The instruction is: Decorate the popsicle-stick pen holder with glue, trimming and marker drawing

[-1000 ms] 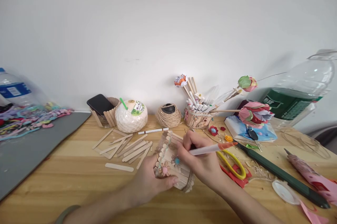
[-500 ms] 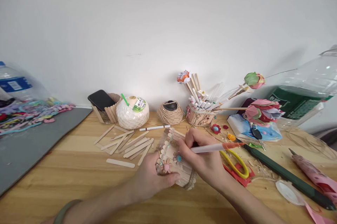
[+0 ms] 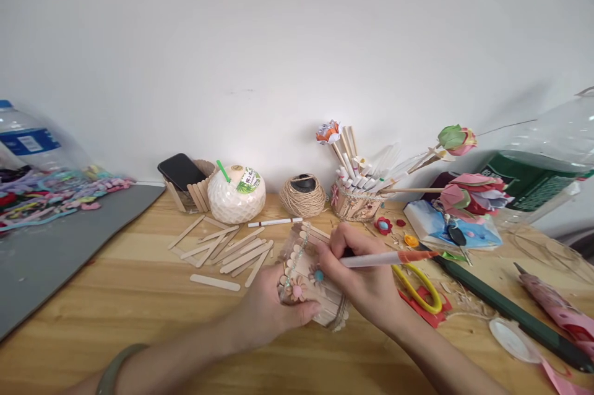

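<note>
My left hand [image 3: 273, 305] grips a box made of wooden craft sticks [image 3: 330, 302] by its lower left side, thumb across its face. The box is tilted and trimmed with scalloped edging, a pink-centred flower [image 3: 297, 291] and a blue-centred flower [image 3: 318, 275]. Held like a pen in my right hand [image 3: 359, 277] is a white marker with an orange end [image 3: 375, 260]. That orange end points right, and the writing tip is hidden behind my fingers at the box's face.
Loose craft sticks [image 3: 244, 256] lie left of the box. Behind stand a wrapped coconut [image 3: 237, 195], a twine ball [image 3: 303, 197] and a marker holder [image 3: 355, 204]. Yellow-handled scissors [image 3: 417, 290], a dark green strip [image 3: 505, 305] and a glue gun [image 3: 554, 305] lie to the right.
The whole scene has shifted slightly to the right as my head view moved. Both hands keep their grips on the box and the marker, with hardly any change between them.
</note>
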Available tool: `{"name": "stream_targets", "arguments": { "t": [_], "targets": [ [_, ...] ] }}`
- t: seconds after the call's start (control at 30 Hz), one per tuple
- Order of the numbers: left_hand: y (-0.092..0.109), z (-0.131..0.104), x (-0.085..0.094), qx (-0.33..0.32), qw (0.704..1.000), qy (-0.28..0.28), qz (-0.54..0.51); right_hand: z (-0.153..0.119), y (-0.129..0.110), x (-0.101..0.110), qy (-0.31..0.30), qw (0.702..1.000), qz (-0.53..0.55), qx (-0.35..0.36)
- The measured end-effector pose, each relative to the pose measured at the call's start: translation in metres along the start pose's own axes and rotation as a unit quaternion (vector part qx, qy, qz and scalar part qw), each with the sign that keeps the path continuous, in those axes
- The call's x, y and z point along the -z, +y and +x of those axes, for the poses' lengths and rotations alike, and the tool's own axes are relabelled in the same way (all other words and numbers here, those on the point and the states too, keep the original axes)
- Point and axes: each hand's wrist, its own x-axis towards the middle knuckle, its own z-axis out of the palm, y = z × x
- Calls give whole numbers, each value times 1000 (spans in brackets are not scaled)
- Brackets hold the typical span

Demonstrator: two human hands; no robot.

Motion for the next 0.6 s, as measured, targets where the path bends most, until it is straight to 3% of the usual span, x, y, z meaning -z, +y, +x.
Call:
{"name": "stream_targets", "arguments": {
  "t": [0.6],
  "targets": [
    [-5, 2, 2, -3, 1000, 9, 14, 0, 1, 1, -27, 1000, 8, 9]
  ]
}}
